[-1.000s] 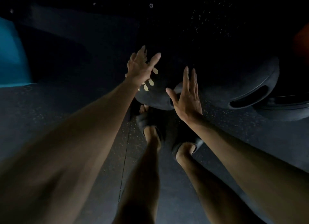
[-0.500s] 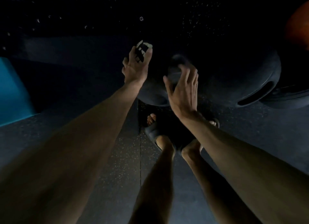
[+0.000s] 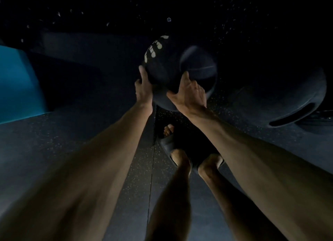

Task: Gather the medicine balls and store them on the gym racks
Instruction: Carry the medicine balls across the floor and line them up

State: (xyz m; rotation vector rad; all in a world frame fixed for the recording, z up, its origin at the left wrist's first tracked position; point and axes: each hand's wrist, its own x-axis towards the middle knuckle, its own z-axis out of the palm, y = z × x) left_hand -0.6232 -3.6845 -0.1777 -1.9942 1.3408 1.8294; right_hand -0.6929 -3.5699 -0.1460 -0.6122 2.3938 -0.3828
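Black medicine ball (image 3: 166, 65) clasped between left grip (image 3: 143, 89) and right grip (image 3: 189, 95)

— Very dim: the top is almost black, and faint warm light catches only the bare forearms (image 3: 111, 150).
— The black round medicine ball with pale lettering (image 3: 165, 69) is motion-blurred, and the edges bow from the wide-angle lens.

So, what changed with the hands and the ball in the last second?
Both hands were open in the air near the medicine ball. Now the left hand holds its left side and the right hand grips its near right side. The ball's white lettering sits higher against the weight plate, so the ball seems to be lifting or rolling. The weight plate and the teal block stayed where they were.
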